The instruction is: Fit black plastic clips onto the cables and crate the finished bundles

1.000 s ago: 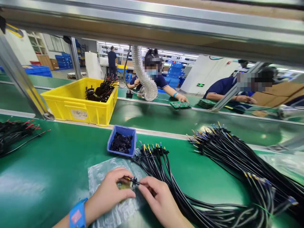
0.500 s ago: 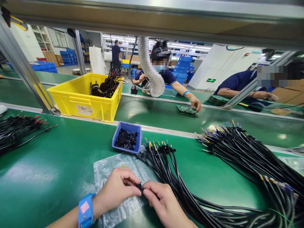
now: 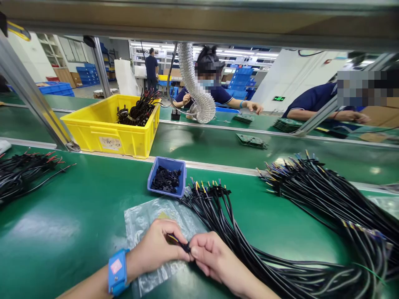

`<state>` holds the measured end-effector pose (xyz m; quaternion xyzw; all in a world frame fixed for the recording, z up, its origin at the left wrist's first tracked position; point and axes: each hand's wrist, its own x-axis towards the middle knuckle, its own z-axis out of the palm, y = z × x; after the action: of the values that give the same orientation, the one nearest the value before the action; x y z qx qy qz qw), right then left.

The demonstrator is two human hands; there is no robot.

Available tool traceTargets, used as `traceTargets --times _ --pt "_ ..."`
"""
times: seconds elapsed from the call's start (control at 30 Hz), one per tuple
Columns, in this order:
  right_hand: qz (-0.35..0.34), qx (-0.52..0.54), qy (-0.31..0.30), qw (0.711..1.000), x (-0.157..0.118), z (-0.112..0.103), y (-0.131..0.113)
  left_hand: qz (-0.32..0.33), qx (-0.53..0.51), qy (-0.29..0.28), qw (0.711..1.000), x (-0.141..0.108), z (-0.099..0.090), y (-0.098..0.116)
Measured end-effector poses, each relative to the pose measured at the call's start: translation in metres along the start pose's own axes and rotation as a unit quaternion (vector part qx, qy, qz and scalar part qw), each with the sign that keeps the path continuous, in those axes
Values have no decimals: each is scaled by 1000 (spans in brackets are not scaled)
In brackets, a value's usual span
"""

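Observation:
My left hand (image 3: 160, 245) is closed in a pinch on a black cable (image 3: 174, 238), whose thin yellow and dark wires show between thumb and forefinger. Against it my right hand (image 3: 215, 257) also pinches, its fingertips at a small black clip (image 3: 186, 247) on the cable. The fingers cover most of both parts. Beneath the hands lies a clear plastic bag (image 3: 137, 224). Just beyond it, a small blue bin (image 3: 150, 189) holds black plastic clips (image 3: 166, 179). To the right, a bundle of black cables (image 3: 232, 224) with bare coloured wire ends stretches toward the front.
A yellow crate (image 3: 90, 133) with wired parts stands at the back left. More black cables lie at left (image 3: 21, 174) and right (image 3: 324, 195). Across the bench, a person's hand (image 3: 254, 108) is near stacked circuit boards (image 3: 243, 118); one board (image 3: 252, 141) lies nearer.
My right hand has shifted its pinch at the clip, with its fingers curled more. The co-worker's hand has let go of the circuit board and drawn back.

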<state>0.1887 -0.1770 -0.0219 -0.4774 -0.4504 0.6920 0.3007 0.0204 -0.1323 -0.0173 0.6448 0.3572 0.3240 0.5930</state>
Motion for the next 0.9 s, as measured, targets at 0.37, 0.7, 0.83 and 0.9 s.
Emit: traceTargets --times 0.37,0.7,0.83,0.9 --pt "-15 -31 -13 999 1 0 0 26 61 -12 998 -3 4 -2" --pt "-174 -323 139 920 -3 2 -12 -47 -58 -1 997 1 -10 -3" --pt "-203 -371 141 895 -4 2 -10 -64 -68 3 996 1 -9 -8" --pt "-216 -390 144 883 -5 3 -9 -66 -68 2 995 0 -9 -8"
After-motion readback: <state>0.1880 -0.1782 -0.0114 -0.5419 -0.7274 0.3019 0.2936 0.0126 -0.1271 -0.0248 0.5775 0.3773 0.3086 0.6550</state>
